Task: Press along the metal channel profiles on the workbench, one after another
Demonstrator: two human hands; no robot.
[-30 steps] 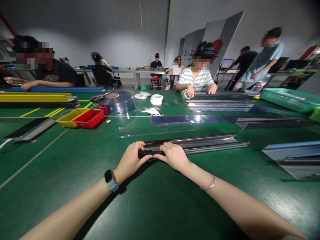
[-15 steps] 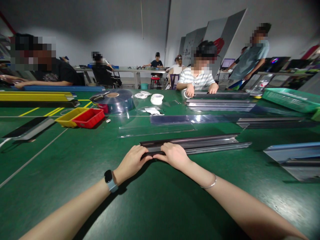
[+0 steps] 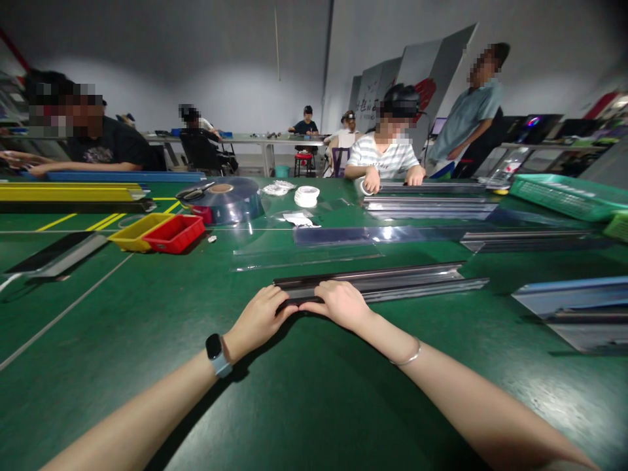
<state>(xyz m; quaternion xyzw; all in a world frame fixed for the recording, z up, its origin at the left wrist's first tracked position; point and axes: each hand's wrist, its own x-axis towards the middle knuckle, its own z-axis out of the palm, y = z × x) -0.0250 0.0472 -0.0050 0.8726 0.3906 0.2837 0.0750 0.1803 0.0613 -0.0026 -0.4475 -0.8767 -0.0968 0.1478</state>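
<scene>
A long dark channel-shaped profile strip [image 3: 412, 281] lies on the green table [image 3: 314, 386] in front of me. My left hand [image 3: 260, 318] grips its left end, fingers over the near wall and thumb along the near edge. Close beside it, my right hand [image 3: 342, 304] is closed on the same near wall, its thumb pointing left toward the other thumb. Parts of the fingers are hidden inside the channel. Just beyond the profile is a clear plastic strip [image 3: 307, 258], lying flat.
A red bin [image 3: 175, 234] and a yellow bin [image 3: 140, 230] stand left, near a roll of clear film [image 3: 230, 201] with scissors on top. White tape rolls [image 3: 307, 196] sit behind. More profiles [image 3: 579, 294] lie right. A co-worker [image 3: 385, 154] handles a profile across the table.
Both hands keep their hold on the profile with almost no movement. The view has shifted slightly, and the standing person at the back right appears farther left and turned.
</scene>
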